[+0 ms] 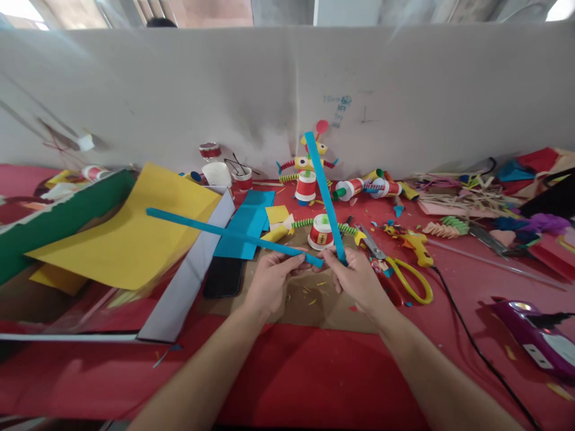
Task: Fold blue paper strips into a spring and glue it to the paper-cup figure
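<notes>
- On red bench (314, 371), before pale wall (157, 78).
- With left hand (272, 278) pinched on one blue strip (202, 227), pointed lengthwise leftward.
- With right hand (350, 272) pinched on another blue strip (325, 191), pointed up and forward.
- Just beside each other at near ends, over brown cardboard (314, 314) (touching or not, hard to say).

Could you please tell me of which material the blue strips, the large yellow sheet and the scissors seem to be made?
Blue strips: probably matte paper or thin card, being flat, evenly coloured and without shine.
Yellow sheet: likely smooth paper or thin card, since it bends in a soft curve.
Scissors: the silvery-grey blades are probably metal; the smooth, evenly coloured yellow handles suggest plastic.
</notes>
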{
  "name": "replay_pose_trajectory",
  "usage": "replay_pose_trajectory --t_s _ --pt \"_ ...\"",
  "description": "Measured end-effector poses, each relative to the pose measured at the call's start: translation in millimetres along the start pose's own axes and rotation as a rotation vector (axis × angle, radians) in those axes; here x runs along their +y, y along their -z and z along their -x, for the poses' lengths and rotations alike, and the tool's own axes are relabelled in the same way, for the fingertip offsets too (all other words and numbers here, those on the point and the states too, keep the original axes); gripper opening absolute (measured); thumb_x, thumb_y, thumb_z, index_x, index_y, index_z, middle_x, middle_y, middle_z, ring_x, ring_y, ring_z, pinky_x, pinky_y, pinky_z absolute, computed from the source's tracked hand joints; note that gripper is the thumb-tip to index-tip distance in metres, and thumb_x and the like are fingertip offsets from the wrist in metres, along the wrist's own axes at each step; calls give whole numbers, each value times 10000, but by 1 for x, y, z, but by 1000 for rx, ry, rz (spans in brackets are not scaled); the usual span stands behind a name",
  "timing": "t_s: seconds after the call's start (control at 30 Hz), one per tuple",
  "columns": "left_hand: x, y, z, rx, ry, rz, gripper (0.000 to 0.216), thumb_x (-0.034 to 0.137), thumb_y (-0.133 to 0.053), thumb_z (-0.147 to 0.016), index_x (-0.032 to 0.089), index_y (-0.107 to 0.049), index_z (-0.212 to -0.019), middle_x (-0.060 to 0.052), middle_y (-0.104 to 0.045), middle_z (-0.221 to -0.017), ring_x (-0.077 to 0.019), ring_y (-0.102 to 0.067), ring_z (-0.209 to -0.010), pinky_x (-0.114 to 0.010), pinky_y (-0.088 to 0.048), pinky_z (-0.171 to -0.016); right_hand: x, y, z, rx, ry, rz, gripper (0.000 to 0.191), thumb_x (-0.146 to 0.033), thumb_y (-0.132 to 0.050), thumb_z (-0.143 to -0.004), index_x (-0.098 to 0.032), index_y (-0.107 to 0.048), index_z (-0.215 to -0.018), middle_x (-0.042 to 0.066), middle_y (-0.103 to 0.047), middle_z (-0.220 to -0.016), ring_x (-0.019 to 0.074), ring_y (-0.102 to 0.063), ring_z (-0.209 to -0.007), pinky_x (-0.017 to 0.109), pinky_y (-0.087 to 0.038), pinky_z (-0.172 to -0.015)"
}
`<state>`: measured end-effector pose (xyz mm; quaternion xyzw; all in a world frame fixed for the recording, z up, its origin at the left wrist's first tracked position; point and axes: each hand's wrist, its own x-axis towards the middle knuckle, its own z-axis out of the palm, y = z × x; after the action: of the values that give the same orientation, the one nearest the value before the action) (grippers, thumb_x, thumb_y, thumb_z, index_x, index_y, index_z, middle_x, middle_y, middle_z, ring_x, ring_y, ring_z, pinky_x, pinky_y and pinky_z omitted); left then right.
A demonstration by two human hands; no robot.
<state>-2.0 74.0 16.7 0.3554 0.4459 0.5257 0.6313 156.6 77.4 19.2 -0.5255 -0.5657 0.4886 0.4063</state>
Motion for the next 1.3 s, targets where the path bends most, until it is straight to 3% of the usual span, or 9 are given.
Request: replay_pose_trajectory --t_s 0.1,0.27,0.4,0.57,0.7,0.83,1.03,1.1,1.3 --pt "2 1 -1 33 9 5 170 250 -743 -662 163 -721 -806 -33 -691 -701 -126 -625 -649 -243 -460 -639 -1 2 -1 8 24 36 287 -449 -538 -822 -186 -636 -878 -36 -539 -498 91 -416 -374 227 -336 -396" --pt "10 0 2 127 -121 -15 112 225 -737 -662 178 -693 -754 11 -636 -652 -93 -557 -597 -223 -434 -609 -5 7 -2 -39 134 199 147 -302 -561 -806 -189 -640 -755 10 -657 -691 142 -582 -639 259 -432 -609" --pt "20 3 5 396 -417 -11 60 216 -699 -695 196 -667 -740 31 -592 -637 -82 -498 -576 -213 -404 -580 -1 5 -1 -80 80 323 238 -326 -552 -822 -179 -586 -1007 12 -650 -702 161 -600 -650 284 -452 -641" --pt "21 5 8 452 -630 -24 61 216 -676 -711 199 -657 -767 26 -586 -687 -80 -456 -556 -223 -389 -549 17 -7 -2 -135 273 620 404 -78 -450 -811 -161 -531 -1198 105 -621 -1042 194 -601 -876 336 -479 -792" --pt "12 1 8 382 -582 -89 60 233 -678 -725 209 -665 -777 27 -581 -677 -81 -449 -541 -220 -390 -523 30 -12 -7 -20 502 821 544 35 -379 -761 -127 -513 -1263 151 -523 -1231 237 -501 -1114 385 -418 -973" --pt "5 -1 5 271 -460 -115 68 231 -687 -720 202 -667 -779 21 -609 -695 -83 -503 -575 -218 -435 -577 35 -8 -11 115 591 958 499 -21 -446 -780 -144 -540 -1254 152 -540 -1223 295 -466 -1119 461 -392 -983" --pt "1 -6 3 188 -255 -153 135 244 -702 -694 181 -641 -797 18 -615 -650 -105 -573 -595 -239 -477 -603 21 4 -8 227 442 498 327 -142 -376 -896 -199 -597 -1131 70 -683 -952 179 -630 -758 325 -495 -754" --pt "0 -7 3 167 -195 -146 179 252 -709 -685 188 -631 -832 17 -622 -672 -114 -586 -602 -251 -486 -605 15 5 -6 205 350 337 273 -245 -384 -924 -207 -589 -1101 47 -692 -879 140 -612 -611 276 -486 -637" --pt "-1 -7 3 107 -142 -126 147 275 -715 -683 173 -638 -757 10 -633 -702 -105 -586 -627 -238 -474 -620 8 -5 -3 -43 239 280 116 -300 -575 -822 -193 -616 -816 8 -662 -684 146 -619 -639 246 -454 -607"
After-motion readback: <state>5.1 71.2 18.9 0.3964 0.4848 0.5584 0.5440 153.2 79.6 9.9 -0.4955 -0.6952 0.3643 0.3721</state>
